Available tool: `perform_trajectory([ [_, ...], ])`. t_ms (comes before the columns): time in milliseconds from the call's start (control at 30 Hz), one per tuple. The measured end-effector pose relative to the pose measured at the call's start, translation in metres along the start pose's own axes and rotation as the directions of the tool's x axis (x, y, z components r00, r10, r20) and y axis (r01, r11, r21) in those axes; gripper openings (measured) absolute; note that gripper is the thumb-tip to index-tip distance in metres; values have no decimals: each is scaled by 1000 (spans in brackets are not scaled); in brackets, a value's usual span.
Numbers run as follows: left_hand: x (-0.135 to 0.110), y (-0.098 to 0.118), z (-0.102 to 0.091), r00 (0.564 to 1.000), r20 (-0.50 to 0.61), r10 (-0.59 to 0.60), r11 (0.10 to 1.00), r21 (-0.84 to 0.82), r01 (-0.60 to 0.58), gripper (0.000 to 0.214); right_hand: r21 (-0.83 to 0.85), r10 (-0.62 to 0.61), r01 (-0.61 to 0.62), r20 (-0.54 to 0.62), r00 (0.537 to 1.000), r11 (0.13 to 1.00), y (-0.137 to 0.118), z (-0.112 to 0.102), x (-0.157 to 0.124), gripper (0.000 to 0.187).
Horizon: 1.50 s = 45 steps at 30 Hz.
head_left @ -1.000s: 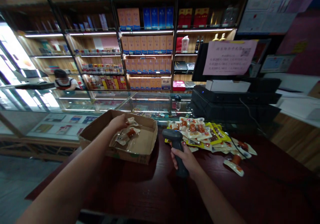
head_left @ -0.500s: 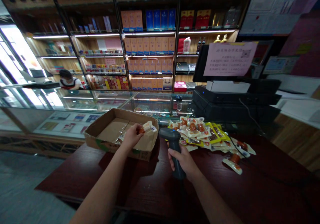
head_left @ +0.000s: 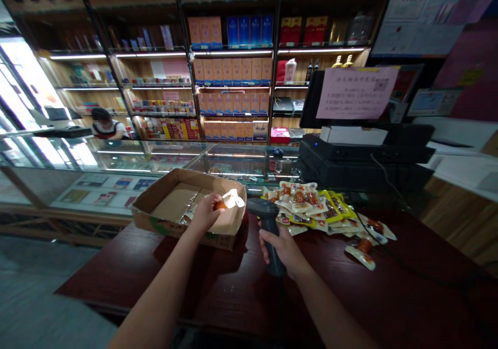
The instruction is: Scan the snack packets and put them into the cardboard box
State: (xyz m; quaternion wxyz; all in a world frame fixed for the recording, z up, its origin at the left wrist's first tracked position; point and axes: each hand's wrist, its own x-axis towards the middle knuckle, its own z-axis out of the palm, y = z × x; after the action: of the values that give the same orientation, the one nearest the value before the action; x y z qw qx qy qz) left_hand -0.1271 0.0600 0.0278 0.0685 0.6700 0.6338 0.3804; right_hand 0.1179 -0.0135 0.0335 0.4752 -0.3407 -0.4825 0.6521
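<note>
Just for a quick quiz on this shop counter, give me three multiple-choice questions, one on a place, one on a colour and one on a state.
1. Where is the packet in the left hand?
A. On the floor
B. Above the cardboard box
C. Up on a shelf

2. What colour is the counter top?
A. White
B. Pale green
C. Dark reddish brown

3. What is the right hand doing?
A. Closed around a barcode scanner
B. Lying open and empty
C. Holding a packet

Answers:
1. B, the packet is held over the open box.
2. C, the wood shows that dark tone.
3. A, the fingers wrap the scanner's handle.
</note>
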Motion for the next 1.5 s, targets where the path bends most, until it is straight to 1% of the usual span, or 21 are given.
perform_trajectory([
  [100,1,5,-2,1000,-4,-7,1000,-7,7,23,15,-3,3,-23,1000,1000,-2,-2,-1,38],
  [200,5,19,-2,1000,-10,-15,999,-32,15,25,14,-5,5,-58,998,1000,-7,-9,-4,39],
  [267,10,32,3,1000,-18,-10,999,-46,9,28,3,-5,5,-93,996,1000,-11,-18,-7,36],
  [333,16,45,15,1000,-28,4,997,-81,-7,33,-6,-7,6,-133,991,1000,-15,-29,-11,33],
  [433,26,64,43,1000,-20,-20,979,-202,15,43,7,-19,21,-196,980,1000,-22,-49,-18,32],
  [533,38,82,80,990,42,-134,931,-336,140,45,32,-41,50,-247,968,998,-29,-69,-25,34],
  [600,47,95,105,974,85,-208,903,-365,225,42,43,-64,79,-271,960,996,-33,-80,-29,35],
  [667,55,107,126,961,98,-258,900,-337,276,40,49,-90,109,-294,952,993,-37,-90,-33,36],
  [733,60,117,145,959,85,-269,920,-273,282,40,49,-103,124,-307,946,991,-40,-98,-36,36],
  [833,59,127,168,976,92,-197,966,-151,209,38,51,-110,134,-325,939,990,-43,-111,-41,33],
  [933,54,134,184,978,163,-133,985,-87,149,28,53,-110,137,-346,932,989,-44,-122,-44,32],
  [1033,51,142,193,972,187,-144,987,-39,154,27,62,-106,138,-364,926,989,-44,-128,-43,33],
  [1133,54,150,198,964,180,-196,981,28,194,30,76,-103,141,-370,923,987,-44,-130,-42,33],
  [1200,57,154,200,957,172,-232,973,52,226,31,73,-102,138,-369,924,988,-45,-130,-40,32],
  [1300,58,156,199,956,159,-245,970,46,240,34,69,-98,132,-361,927,989,-44,-127,-39,33],
  [1400,57,151,187,965,120,-233,973,30,231,39,73,-93,125,-343,935,989,-41,-121,-35,34],
  [1500,58,134,160,982,58,-182,983,26,181,40,91,-70,103,-315,946,991,-35,-110,-28,36],
])
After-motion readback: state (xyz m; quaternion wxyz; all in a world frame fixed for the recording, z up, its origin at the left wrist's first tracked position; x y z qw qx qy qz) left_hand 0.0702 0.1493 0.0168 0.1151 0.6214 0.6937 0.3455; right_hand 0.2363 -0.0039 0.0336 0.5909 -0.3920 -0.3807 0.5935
